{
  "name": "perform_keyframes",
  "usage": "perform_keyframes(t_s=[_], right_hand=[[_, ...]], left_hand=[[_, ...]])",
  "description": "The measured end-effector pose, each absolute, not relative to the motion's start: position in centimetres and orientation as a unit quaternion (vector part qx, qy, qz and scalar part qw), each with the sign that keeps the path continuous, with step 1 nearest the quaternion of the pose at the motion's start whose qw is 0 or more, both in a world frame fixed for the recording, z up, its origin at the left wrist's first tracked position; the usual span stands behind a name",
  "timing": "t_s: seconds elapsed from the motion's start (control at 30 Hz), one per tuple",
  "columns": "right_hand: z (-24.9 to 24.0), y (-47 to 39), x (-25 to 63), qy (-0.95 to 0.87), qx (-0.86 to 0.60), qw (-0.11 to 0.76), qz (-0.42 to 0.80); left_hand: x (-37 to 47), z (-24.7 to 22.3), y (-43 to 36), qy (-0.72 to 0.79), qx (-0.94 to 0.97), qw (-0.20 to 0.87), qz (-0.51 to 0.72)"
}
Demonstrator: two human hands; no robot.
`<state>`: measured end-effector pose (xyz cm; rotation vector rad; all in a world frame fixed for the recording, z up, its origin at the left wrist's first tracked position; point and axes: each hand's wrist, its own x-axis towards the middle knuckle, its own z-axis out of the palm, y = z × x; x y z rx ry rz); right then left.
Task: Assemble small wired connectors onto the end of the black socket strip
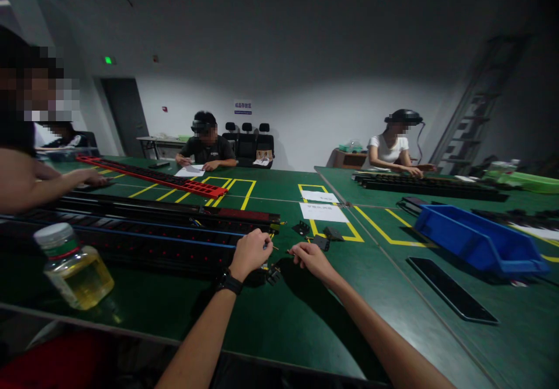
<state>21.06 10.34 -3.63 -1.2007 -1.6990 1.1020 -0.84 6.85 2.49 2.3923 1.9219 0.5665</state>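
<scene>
My left hand [253, 253], with a dark watch on its wrist, is at the right end of a long black rail assembly [174, 246]. Its fingers are pinched on a thin wire [273, 247]. A short gap away, my right hand [311, 259] is closed at the fingertips, on something too small to name. Just below my left hand lies a small black connector [273, 275]. Beyond my right hand are other black connector pieces [322, 242] on the green table [305, 331].
A bottle of yellow liquid [81, 267] stands at the left. To the right are a blue bin [476, 240] and a phone [452, 290]. Paper sheets [324, 212] and a red rail [201, 187] lie farther back. Several people sit or stand around the tables.
</scene>
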Motion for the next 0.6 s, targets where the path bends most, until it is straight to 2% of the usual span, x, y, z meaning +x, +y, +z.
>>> perform_keyframes(t_s=[0.6], right_hand=[[-3.93, 10.38, 21.13, -0.677, -0.463, 0.381, 0.427]], left_hand=[[-0.82, 2.49, 6.79, 0.611, 0.77, 0.004, 0.185]])
